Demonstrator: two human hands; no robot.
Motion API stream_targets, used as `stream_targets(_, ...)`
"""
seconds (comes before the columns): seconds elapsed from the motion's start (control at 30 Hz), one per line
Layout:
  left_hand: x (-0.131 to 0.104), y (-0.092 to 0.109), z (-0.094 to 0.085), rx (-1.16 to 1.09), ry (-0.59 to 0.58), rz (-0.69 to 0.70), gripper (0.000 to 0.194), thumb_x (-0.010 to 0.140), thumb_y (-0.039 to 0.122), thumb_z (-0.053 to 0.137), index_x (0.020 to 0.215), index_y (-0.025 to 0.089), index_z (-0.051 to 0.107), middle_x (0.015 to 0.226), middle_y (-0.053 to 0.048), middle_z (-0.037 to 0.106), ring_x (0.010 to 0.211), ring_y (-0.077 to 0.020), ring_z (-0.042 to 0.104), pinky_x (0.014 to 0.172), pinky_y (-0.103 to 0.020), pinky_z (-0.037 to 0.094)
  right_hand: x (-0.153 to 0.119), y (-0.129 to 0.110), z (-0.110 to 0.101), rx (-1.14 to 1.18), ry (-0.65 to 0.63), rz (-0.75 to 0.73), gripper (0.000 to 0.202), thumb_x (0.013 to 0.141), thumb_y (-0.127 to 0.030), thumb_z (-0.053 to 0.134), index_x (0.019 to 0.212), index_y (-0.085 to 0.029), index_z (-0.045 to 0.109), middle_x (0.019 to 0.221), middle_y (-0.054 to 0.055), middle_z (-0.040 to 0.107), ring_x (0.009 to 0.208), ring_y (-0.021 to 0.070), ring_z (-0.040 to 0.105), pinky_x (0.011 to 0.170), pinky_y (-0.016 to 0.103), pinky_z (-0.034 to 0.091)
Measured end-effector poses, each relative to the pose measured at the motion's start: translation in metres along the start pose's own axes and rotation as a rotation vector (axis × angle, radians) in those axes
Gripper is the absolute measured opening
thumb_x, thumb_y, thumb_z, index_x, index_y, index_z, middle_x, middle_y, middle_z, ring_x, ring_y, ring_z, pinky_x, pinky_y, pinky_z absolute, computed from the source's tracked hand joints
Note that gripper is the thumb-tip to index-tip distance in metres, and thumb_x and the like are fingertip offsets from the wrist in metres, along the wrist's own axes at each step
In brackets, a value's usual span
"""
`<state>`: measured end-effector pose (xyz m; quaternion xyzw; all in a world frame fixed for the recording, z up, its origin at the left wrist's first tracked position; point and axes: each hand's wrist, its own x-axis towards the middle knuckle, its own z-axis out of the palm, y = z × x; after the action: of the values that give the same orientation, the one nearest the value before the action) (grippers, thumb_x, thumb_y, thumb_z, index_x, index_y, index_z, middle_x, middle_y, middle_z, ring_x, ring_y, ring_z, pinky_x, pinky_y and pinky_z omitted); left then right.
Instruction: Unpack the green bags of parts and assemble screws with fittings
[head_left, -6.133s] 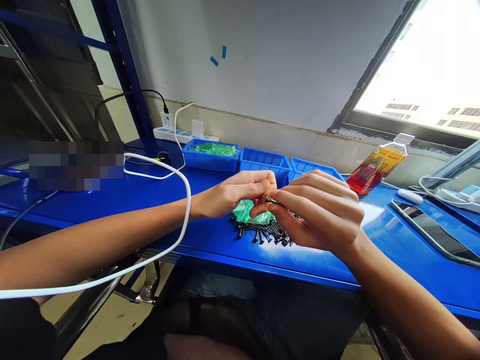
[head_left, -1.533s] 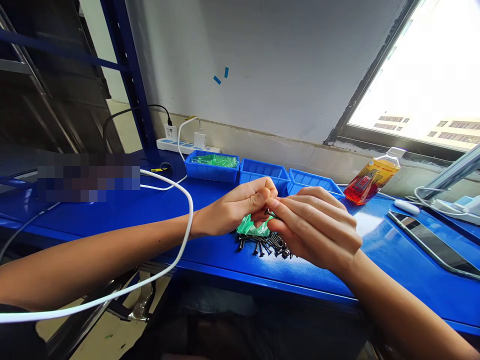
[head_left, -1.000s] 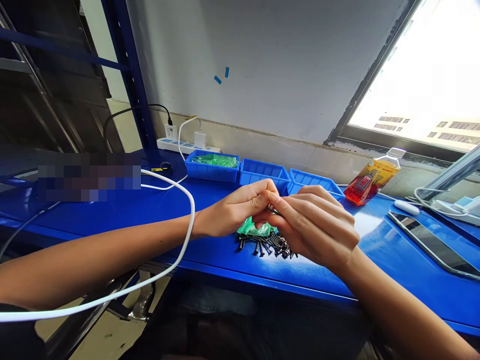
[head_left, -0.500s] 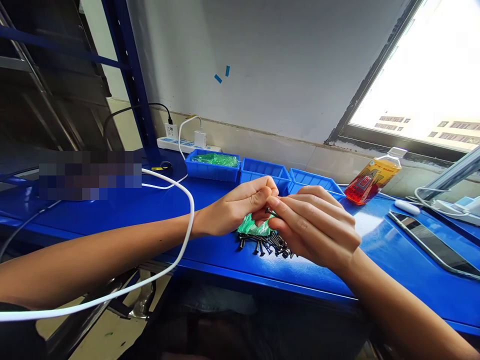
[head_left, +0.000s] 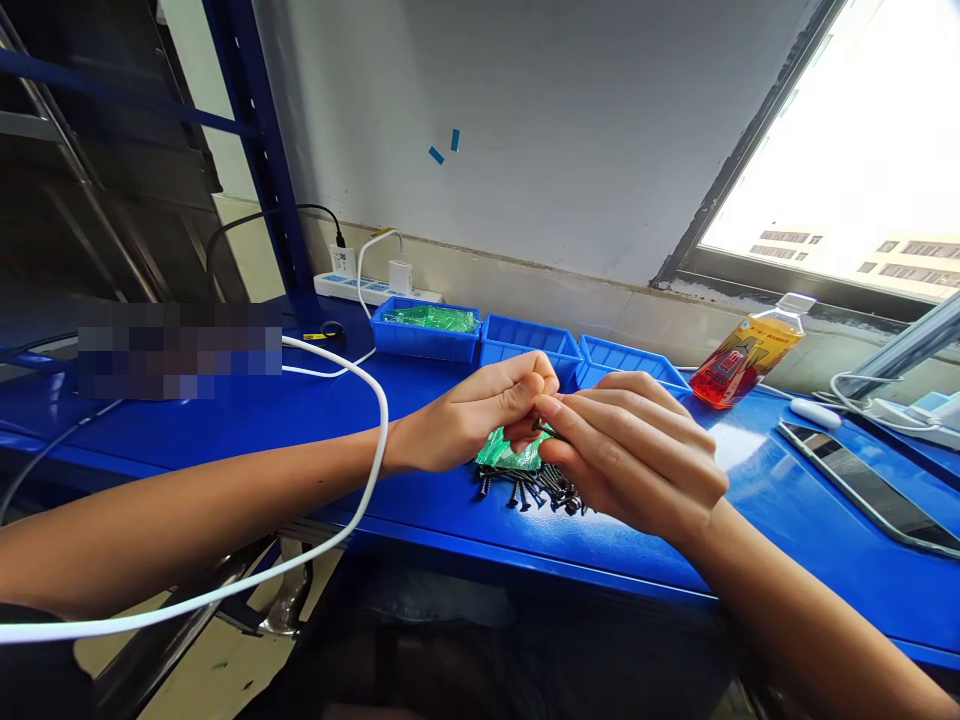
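Observation:
My right hand (head_left: 641, 450) pinches a dark screw (head_left: 549, 430) between thumb and fingers, its head pointing left. My left hand (head_left: 495, 405) touches the right fingertips, its fingers curled closed; what it holds, if anything, is hidden. Beneath both hands, a pile of black screws (head_left: 525, 488) lies on the blue table (head_left: 450, 520), partly covered by my right hand. A green plastic bag (head_left: 508, 452) rests at the back of the pile.
Three blue bins stand by the wall: the left bin (head_left: 427, 342) holds green plastic bags. A bottle (head_left: 746, 355) and a phone (head_left: 862, 480) are on the right. A white cable (head_left: 381, 420) loops across my left forearm. A power strip (head_left: 360, 290) lies behind.
My right hand has shifted very slightly, and the screw in it has tilted a little. My left hand looks almost unchanged.

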<state>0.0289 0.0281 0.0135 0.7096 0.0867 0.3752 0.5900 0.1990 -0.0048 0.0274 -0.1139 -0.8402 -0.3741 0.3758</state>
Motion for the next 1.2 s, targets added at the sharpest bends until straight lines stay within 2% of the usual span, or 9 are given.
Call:
stream_targets(0.4,-0.0002,0.0018,-0.0008,0.076,0.019,-0.01,0.038,0.084,0.053,0.048,0.073,0.018,0.039,0.062,0.004,0.036,0.054,-0.0085,0.036,0.05,-0.021,0.032,0.0004,-0.0004,0.001,0.005,-0.003,0.017,0.012,0.084,-0.02,0.058,0.092,-0.017,0.066,0.077,0.005,0.071,0.072,0.0155,0.067,0.061,0.029,0.053)
stream_targets(0.6,-0.0009,0.0008,-0.0026,0.1,0.009,0.033,0.037,0.085,0.053,0.047,0.076,0.017,0.041,0.064,0.004,0.038,0.057,-0.0083,0.038,0.052,-0.021,0.034,0.0012,-0.0006,0.0023,0.007,0.014,0.013,0.012,0.084,-0.019,0.059,0.093,-0.015,0.066,0.078,0.006,0.071,0.072,0.0157,0.066,0.061,0.029,0.053)
stream_targets(1.03,-0.0006,-0.0008,-0.0035,0.082,-0.008,0.06,0.034,0.088,0.048,0.046,0.076,0.017,0.041,0.064,0.004,0.039,0.057,-0.0087,0.038,0.052,-0.022,0.032,-0.0001,0.0009,-0.0012,-0.049,-0.053,-0.049,0.015,0.084,-0.019,0.058,0.097,-0.016,0.066,0.079,0.005,0.071,0.076,0.016,0.066,0.062,0.03,0.052)
stream_targets(1.2,0.0,-0.0014,-0.0011,0.026,-0.001,0.029,0.034,0.086,0.048,0.048,0.074,0.017,0.041,0.063,0.004,0.039,0.055,-0.0088,0.038,0.05,-0.022,0.032,-0.0017,0.0021,0.0018,-0.035,-0.027,0.001,0.016,0.086,-0.022,0.055,0.096,-0.019,0.066,0.076,0.003,0.07,0.072,0.014,0.065,0.061,0.028,0.049)
